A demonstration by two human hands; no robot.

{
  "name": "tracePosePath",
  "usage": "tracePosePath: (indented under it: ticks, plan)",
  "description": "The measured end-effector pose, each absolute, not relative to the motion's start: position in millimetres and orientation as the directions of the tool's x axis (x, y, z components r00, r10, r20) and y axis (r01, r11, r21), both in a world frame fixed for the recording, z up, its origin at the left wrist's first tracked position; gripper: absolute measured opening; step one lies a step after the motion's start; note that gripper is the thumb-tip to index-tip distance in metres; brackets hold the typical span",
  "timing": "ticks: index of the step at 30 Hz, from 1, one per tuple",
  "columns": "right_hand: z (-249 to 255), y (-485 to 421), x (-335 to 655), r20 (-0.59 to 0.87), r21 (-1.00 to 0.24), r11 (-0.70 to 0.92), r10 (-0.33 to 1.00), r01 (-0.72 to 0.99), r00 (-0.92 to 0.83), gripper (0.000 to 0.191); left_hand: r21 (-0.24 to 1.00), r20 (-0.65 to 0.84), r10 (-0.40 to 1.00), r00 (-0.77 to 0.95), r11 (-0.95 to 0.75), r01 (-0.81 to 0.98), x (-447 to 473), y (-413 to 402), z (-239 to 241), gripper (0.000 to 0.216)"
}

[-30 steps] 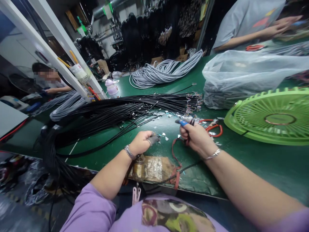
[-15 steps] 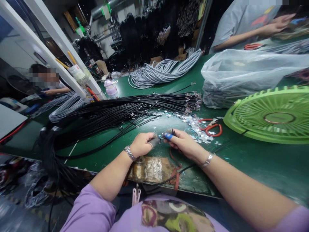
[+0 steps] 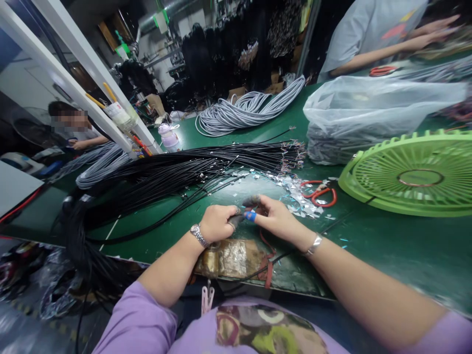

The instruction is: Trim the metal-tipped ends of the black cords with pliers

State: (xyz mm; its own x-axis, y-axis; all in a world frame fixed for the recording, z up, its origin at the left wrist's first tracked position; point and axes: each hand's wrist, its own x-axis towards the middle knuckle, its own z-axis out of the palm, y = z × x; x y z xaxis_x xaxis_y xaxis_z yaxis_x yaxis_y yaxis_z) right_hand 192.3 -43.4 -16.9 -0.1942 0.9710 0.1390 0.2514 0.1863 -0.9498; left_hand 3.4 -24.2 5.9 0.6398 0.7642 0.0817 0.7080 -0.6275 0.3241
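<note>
Close in front of me on the green bench, my left hand is closed, thumb and covered fingertip pinched together. What it pinches is too small and hidden to make out. My right hand is just to its right, with blue tape round the thumb and a dark cover on the forefinger. Thumb and forefinger stand apart, and the thumb tip touches or nearly touches the left fingertips. Below the hands lies a tape-covered board with a red strap; a thin black cable crosses it.
A bundle of black cables with stripped ends lies beyond my hands. White scraps and red-handled scissors are to the right, beside a green fan grille. Behind stand a plastic bag and coiled grey cable. Two people sit nearby.
My right thumb and forefinger have spread apart, and the hand has shifted slightly left against the left fingertips. The bluish strands and dark tip seen between the hands no longer show.
</note>
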Motion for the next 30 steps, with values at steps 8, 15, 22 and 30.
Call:
tracePosePath:
  ticks: [8, 15, 22, 30]
  plan:
    - [-15.2, -46.6, 180.5, -0.066, -0.99, -0.075, 0.995, -0.119, -0.073, 0.029, 0.548, 0.109, 0.744, 0.659, -0.598, 0.585, -0.9, -17.6, 2.9, 0.027]
    - [-10.5, -49.8, 180.1, -0.156, -0.963, -0.176, 0.982, -0.203, -0.11, 0.042, 0.684, 0.098, 0.721, 0.686, -0.55, 0.479, -4.2, -13.2, 2.0, 0.034]
    - [-7.3, -49.3, 182.6, -0.229, -0.96, -0.256, 0.951, -0.114, -0.205, 0.046, 0.688, 0.088, 0.633, 0.769, -0.597, 0.414, -5.7, -13.0, -0.7, 0.04]
    - [-10.1, -51.6, 169.2, -0.188, -0.977, -0.205, 0.958, -0.06, -0.219, 0.048, 0.74, 0.104, 0.641, 0.761, -0.561, 0.371, -4.8, -14.1, 5.6, 0.05]
